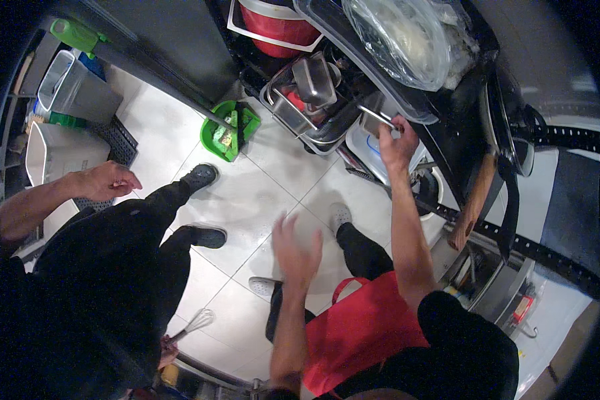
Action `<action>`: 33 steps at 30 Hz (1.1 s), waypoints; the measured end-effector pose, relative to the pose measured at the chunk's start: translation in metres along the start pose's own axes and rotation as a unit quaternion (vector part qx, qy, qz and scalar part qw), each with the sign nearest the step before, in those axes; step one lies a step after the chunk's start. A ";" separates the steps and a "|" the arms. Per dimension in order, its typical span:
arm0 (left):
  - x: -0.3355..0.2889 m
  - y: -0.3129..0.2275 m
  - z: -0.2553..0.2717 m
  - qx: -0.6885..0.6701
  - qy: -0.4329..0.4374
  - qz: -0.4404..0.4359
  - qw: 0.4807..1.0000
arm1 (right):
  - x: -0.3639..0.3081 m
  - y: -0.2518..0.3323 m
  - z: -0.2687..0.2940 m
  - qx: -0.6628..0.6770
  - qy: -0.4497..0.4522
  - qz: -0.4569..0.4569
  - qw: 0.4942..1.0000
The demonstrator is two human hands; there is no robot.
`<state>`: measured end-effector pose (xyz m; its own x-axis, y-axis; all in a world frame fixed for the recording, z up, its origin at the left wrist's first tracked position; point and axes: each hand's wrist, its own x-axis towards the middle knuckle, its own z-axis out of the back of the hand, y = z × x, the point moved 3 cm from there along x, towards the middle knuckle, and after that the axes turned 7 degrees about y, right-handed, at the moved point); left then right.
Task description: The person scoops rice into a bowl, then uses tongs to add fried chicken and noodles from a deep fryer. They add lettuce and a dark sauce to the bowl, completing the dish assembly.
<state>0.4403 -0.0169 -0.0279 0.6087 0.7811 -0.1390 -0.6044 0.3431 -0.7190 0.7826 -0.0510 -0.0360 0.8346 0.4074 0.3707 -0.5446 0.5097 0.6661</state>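
Pan [375, 120], edge within right fingers [399, 123]

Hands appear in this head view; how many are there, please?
4: the wearer's left hand over the floor; the right hand gripping a metal pan; a co-worker's hand beside a white bin; and a partly hidden hand holding a whisk, lower left.
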 end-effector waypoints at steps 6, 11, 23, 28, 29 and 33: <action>0.263 -0.114 -0.076 0.232 0.008 -0.146 0.962 | -0.009 0.037 0.026 0.088 0.011 -0.077 0.993; 0.321 -0.103 -0.119 0.302 0.163 -0.064 0.937 | -0.013 0.021 0.043 0.160 0.015 -0.256 0.953; 0.330 -0.084 0.026 0.009 0.017 -0.096 0.995 | -0.042 -0.025 0.030 0.228 -0.061 -0.039 0.971; 0.311 -0.088 0.051 -0.099 0.100 -0.063 0.988 | -0.013 0.032 0.017 0.184 -0.015 -0.003 0.983; 0.301 -0.090 0.048 -0.131 0.106 -0.052 0.984 | -0.013 0.039 0.009 0.301 0.003 -0.085 0.950; 0.263 -0.087 0.026 -0.303 0.156 0.057 0.939 | -0.015 0.076 -0.021 0.297 0.056 -0.008 0.953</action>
<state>0.6399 0.1720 0.0158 0.7356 0.5722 -0.3627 -0.3293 -0.1658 -0.9296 0.7271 -0.0025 -0.0041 0.8098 0.4991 0.3083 -0.3618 0.0113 0.9322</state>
